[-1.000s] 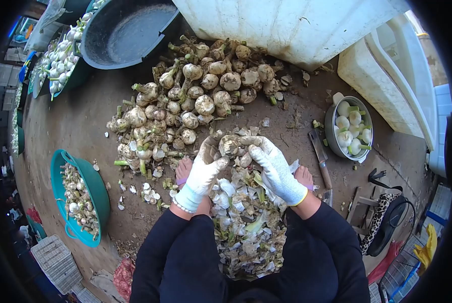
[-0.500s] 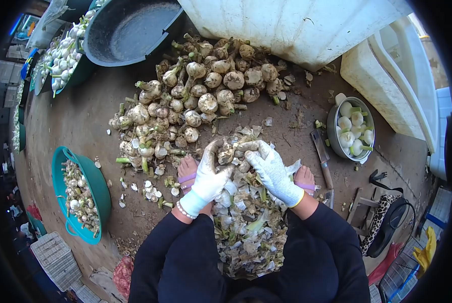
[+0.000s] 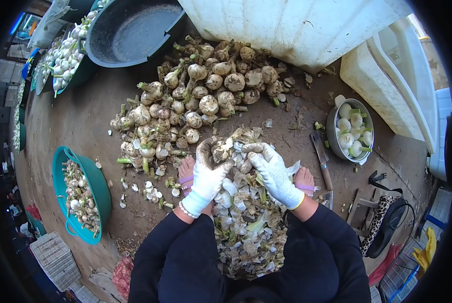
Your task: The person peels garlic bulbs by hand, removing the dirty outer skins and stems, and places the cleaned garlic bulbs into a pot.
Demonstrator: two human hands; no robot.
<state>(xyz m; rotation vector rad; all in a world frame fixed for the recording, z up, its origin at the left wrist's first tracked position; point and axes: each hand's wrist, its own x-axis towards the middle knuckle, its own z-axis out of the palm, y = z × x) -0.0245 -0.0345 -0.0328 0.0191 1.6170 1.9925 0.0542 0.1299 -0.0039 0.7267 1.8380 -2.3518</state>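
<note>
Both hands wear white gloves, muddy at the fingertips. My left hand (image 3: 205, 174) cups a dirty garlic bulb (image 3: 222, 150) from the left. My right hand (image 3: 271, 169) pinches the same bulb's skin from the right. They work above a heap of peeled skins (image 3: 246, 227) between my two sandalled feet. A big pile of unpeeled muddy bulbs (image 3: 195, 103) lies just beyond my hands on the dirt floor.
A grey metal bowl (image 3: 332, 134) of clean white bulbs sits right, a knife (image 3: 321, 157) beside it. A teal basin (image 3: 100, 189) of trimmings is left. A black tub (image 3: 130, 30), white containers (image 3: 296, 25) and basins of peeled bulbs (image 3: 64, 55) stand at the back.
Both hands have drawn slightly nearer to my body with the bulb, and the left fingers have curled more tightly around it. The view shifted a little.
</note>
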